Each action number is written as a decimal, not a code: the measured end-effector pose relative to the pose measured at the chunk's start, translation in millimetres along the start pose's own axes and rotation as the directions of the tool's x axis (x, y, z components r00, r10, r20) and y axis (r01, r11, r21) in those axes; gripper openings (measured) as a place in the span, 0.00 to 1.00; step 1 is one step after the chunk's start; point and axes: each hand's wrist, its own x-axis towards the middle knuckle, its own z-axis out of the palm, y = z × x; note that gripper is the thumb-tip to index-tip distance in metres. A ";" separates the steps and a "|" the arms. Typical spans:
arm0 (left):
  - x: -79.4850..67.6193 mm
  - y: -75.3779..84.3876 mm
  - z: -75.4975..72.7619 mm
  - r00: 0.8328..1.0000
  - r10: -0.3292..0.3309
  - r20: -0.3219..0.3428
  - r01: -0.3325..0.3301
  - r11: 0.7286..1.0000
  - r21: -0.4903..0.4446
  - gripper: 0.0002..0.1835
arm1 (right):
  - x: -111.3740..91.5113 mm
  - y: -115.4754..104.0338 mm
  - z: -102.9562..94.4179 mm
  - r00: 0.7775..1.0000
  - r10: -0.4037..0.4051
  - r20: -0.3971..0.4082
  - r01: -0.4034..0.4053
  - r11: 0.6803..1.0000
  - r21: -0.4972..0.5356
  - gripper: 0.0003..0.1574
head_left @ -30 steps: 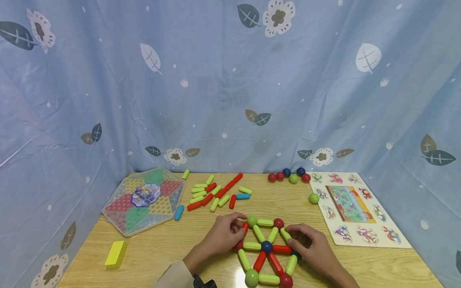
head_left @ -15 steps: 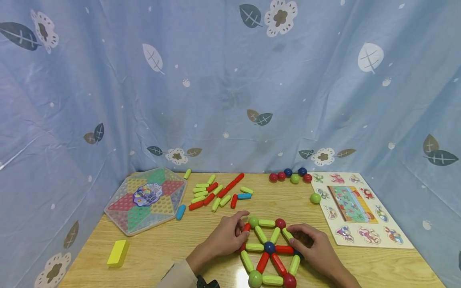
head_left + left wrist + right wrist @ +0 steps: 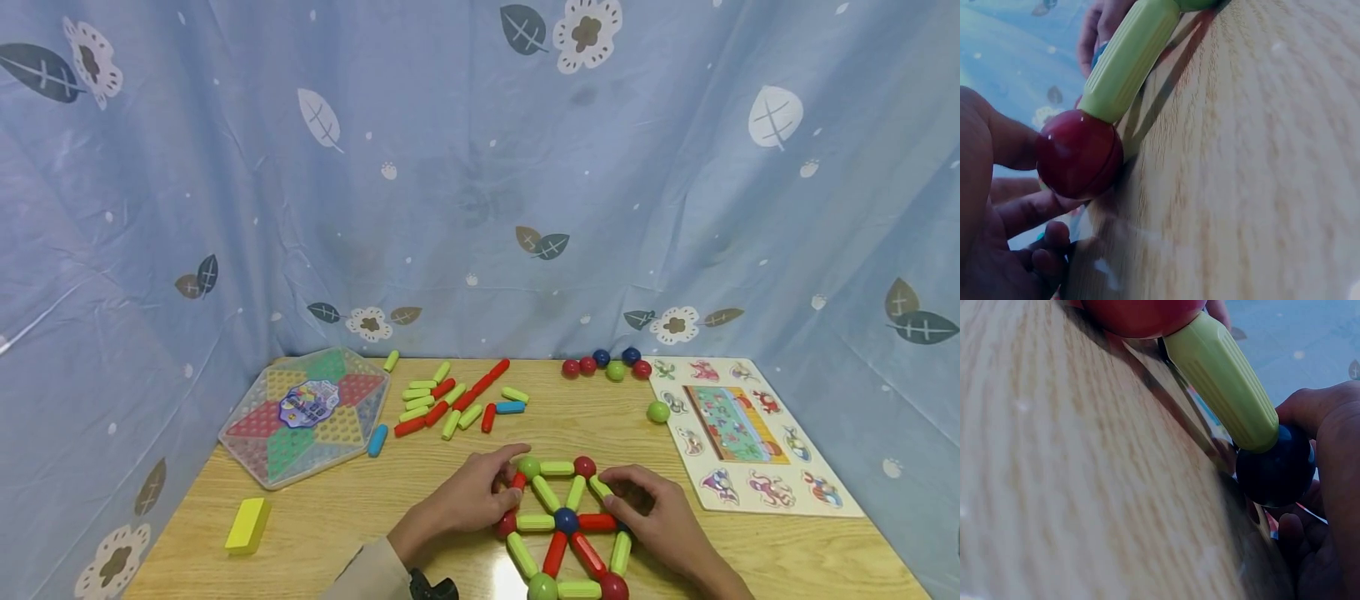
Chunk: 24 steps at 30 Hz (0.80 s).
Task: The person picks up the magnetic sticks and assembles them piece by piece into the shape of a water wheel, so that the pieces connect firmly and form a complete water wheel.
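Note:
A flat hexagonal wheel of magnetic sticks and balls lies on the table, with a dark blue ball [image 3: 566, 521] at its hub. My left hand [image 3: 474, 492] is at its left side, thumb and fingers pinching a red magnetic stick [image 3: 520, 481] between a green ball [image 3: 528, 467] and a red ball [image 3: 506, 524]. In the left wrist view that red ball [image 3: 1079, 154] shows close to the thumb. At the upper right side, my right hand [image 3: 660, 517] pinches a yellow-green magnetic stick [image 3: 599, 487]; a dark blue ball [image 3: 1275, 467] sits under that hand, mostly covered in the head view.
Loose sticks, including a red one [image 3: 410, 426], lie behind the wheel. Several balls, one of them green [image 3: 616, 371], stand at the back right. A hexagonal game board [image 3: 258, 462], a yellow block [image 3: 247, 526] and an animal puzzle board [image 3: 750, 500] lie around the sides.
The wheel has shifted slightly toward me and to the right, its near side moving most. My left hand has moved along with it, index finger now stretched toward the green ball. The right hand has barely moved.

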 end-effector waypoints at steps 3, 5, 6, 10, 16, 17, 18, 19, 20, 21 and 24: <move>0.8 1.8 0.5 1.000 -0.004 0.027 0.004 1.000 0.013 0.34 | -0.3 -0.3 -0.4 1.000 0.006 0.004 -0.006 1.000 -0.006 0.14; 0.9 3.0 1.0 0.999 -0.007 0.033 0.006 1.000 0.019 0.33 | -0.4 -0.8 -0.4 1.000 0.000 0.001 0.000 1.000 -0.009 0.14; 0.8 3.5 1.4 0.999 -0.009 0.031 0.008 1.000 0.022 0.33 | -0.5 -1.2 -0.3 1.000 -0.011 0.000 0.011 1.000 -0.012 0.14; 0.5 5.1 3.5 1.000 -0.012 -0.004 0.012 0.999 0.047 0.34 | -0.4 -2.1 0.5 0.999 -0.037 -0.006 0.037 0.999 -0.009 0.14; 0.0 5.6 7.4 0.996 -0.034 -0.080 0.037 0.998 0.043 0.34 | 0.0 -1.0 -0.1 0.999 -0.032 -0.009 0.032 0.999 -0.011 0.14; -0.2 5.6 7.9 0.995 -0.036 -0.097 0.039 0.999 0.030 0.34 | 0.3 -0.6 -0.3 1.000 -0.027 -0.006 0.027 1.000 -0.008 0.14; -0.2 5.1 8.6 0.992 -0.034 -0.118 0.037 0.999 0.020 0.34 | 0.4 -0.4 -0.7 1.000 -0.026 0.000 0.026 1.000 -0.007 0.14; 0.0 4.3 9.2 0.989 -0.032 -0.141 0.035 0.999 0.016 0.33 | 0.4 -0.3 -1.0 1.000 -0.024 0.008 0.024 1.000 0.000 0.15; 0.1 3.6 9.7 0.986 -0.027 -0.166 0.029 1.000 0.011 0.32 | 0.4 -0.4 -1.3 1.000 -0.023 0.016 0.022 1.000 0.006 0.15; 0.4 2.6 10.4 0.981 -0.023 -0.191 0.025 1.000 0.007 0.31 | 0.2 -0.5 -1.6 1.000 -0.020 0.022 0.019 1.000 0.012 0.15; 0.8 -0.7 11.6 0.964 -0.003 -0.264 0.005 1.000 0.010 0.28 | -0.1 -1.2 -2.0 0.999 -0.015 0.028 0.015 1.000 0.012 0.17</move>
